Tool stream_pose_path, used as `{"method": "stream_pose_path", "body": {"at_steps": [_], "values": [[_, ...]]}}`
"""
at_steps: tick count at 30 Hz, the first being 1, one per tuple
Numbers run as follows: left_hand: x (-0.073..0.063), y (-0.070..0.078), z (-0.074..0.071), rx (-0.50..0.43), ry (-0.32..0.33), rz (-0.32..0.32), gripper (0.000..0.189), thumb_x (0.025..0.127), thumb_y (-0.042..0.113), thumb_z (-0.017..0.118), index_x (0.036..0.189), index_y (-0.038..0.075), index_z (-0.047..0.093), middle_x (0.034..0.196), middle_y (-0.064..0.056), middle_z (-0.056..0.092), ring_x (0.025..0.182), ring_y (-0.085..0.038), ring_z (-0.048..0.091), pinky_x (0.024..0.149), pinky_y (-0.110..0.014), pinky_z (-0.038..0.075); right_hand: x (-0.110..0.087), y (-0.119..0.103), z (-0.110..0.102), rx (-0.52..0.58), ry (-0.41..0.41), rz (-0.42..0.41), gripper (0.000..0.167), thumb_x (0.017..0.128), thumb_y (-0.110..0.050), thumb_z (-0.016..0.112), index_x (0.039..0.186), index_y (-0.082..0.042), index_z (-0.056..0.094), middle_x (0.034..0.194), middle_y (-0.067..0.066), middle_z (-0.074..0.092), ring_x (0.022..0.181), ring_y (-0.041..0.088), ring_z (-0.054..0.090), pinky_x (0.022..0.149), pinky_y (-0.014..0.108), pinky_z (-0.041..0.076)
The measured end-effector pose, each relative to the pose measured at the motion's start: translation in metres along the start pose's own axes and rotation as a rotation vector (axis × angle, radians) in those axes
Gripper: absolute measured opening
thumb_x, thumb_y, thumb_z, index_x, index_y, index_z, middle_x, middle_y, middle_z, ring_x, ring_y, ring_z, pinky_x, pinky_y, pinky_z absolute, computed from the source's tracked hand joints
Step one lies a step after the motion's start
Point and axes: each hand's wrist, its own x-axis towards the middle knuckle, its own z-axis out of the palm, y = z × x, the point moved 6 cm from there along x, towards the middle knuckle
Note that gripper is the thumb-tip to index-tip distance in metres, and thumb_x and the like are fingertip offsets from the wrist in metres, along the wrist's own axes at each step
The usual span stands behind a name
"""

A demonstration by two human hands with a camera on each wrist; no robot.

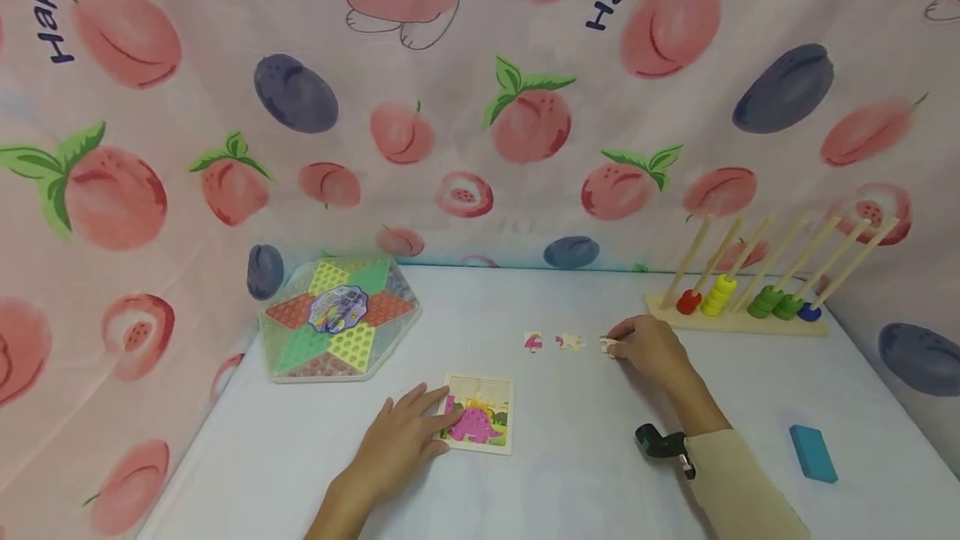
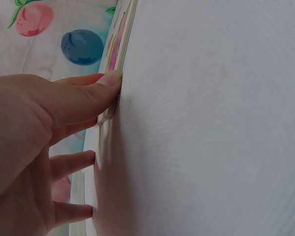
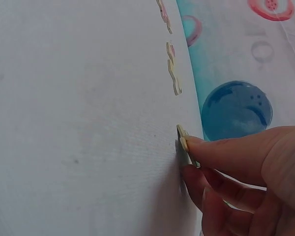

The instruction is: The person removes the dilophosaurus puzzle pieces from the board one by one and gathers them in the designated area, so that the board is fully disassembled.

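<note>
A small square jigsaw puzzle (image 1: 480,437) with a pink dinosaur picture lies in its pale tray, its upper part showing bare wood. My left hand (image 1: 397,444) rests at the tray's left side with fingers spread; the thumb touches the tray's edge (image 2: 119,49) in the left wrist view. My right hand (image 1: 651,350) pinches a puzzle piece (image 3: 183,139) between thumb and finger, tilted at the tabletop. Left of that hand lie two loose pieces, one with pink on it (image 1: 532,342) and a mostly pale one (image 1: 570,342).
A hexagonal board game box (image 1: 337,319) lies at the back left. At the back right stands a wooden peg rack (image 1: 738,321) with coloured beads. A blue block (image 1: 813,454) is at the right. Fruit-patterned cloth (image 1: 465,107) hangs behind the white table (image 1: 577,490).
</note>
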Motion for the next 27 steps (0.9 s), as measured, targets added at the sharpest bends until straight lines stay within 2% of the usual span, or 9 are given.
{"method": "stream_pose_path", "body": {"at_steps": [7, 12, 16, 22, 25, 27], "values": [[0.006, 0.002, -0.001, -0.007, 0.006, -0.006, 0.044, 0.091, 0.031, 0.075, 0.134, 0.027, 0.068, 0.157, -0.003, 0.052, 0.15, -0.038, 0.041, 0.113, -0.077, 0.033, 0.004, -0.001, -0.005, -0.029, -0.017, 0.02, 0.025, 0.091, -0.021, 0.075, 0.113, -0.007, 0.075, 0.117, 0.017, 0.072, 0.104, 0.034, 0.063, 0.079, 0.043, 0.047], [0.002, 0.001, 0.0, -0.013, -0.001, -0.023, 0.043, 0.091, 0.029, 0.076, 0.133, 0.026, 0.07, 0.156, -0.003, 0.053, 0.15, -0.039, 0.041, 0.113, -0.077, 0.032, 0.002, -0.002, 0.001, -0.03, -0.025, 0.035, 0.027, 0.093, -0.022, 0.074, 0.115, -0.008, 0.074, 0.12, 0.017, 0.071, 0.11, 0.036, 0.062, 0.082, 0.044, 0.048], [0.006, 0.0, -0.003, -0.022, 0.012, -0.035, 0.043, 0.09, 0.028, 0.077, 0.132, 0.025, 0.07, 0.155, -0.003, 0.053, 0.15, -0.039, 0.041, 0.114, -0.077, 0.031, 0.005, -0.01, -0.007, -0.041, -0.02, 0.027, 0.028, 0.092, -0.023, 0.075, 0.116, -0.008, 0.074, 0.121, 0.018, 0.071, 0.11, 0.036, 0.062, 0.082, 0.045, 0.048], [0.011, -0.001, -0.006, -0.017, 0.032, -0.023, 0.043, 0.09, 0.029, 0.076, 0.133, 0.027, 0.07, 0.156, -0.003, 0.053, 0.15, -0.038, 0.041, 0.115, -0.076, 0.031, 0.006, -0.015, -0.014, -0.061, 0.008, 0.007, 0.028, 0.092, -0.023, 0.075, 0.115, -0.008, 0.075, 0.119, 0.018, 0.071, 0.106, 0.035, 0.063, 0.079, 0.043, 0.047], [0.007, -0.001, -0.004, -0.008, 0.029, -0.009, 0.043, 0.09, 0.03, 0.076, 0.132, 0.027, 0.07, 0.155, -0.004, 0.054, 0.149, -0.039, 0.043, 0.113, -0.077, 0.033, 0.001, -0.009, -0.009, -0.076, 0.012, 0.002, 0.028, 0.091, -0.024, 0.076, 0.114, -0.008, 0.075, 0.115, 0.018, 0.072, 0.099, 0.033, 0.062, 0.075, 0.041, 0.046], [0.001, -0.001, 0.0, -0.008, 0.004, -0.009, 0.044, 0.089, 0.03, 0.076, 0.132, 0.027, 0.07, 0.154, -0.005, 0.055, 0.148, -0.04, 0.044, 0.111, -0.077, 0.034, -0.003, -0.004, -0.002, -0.083, -0.004, 0.004, 0.028, 0.09, -0.024, 0.077, 0.113, -0.009, 0.076, 0.111, 0.016, 0.072, 0.095, 0.03, 0.062, 0.072, 0.039, 0.045]]}}
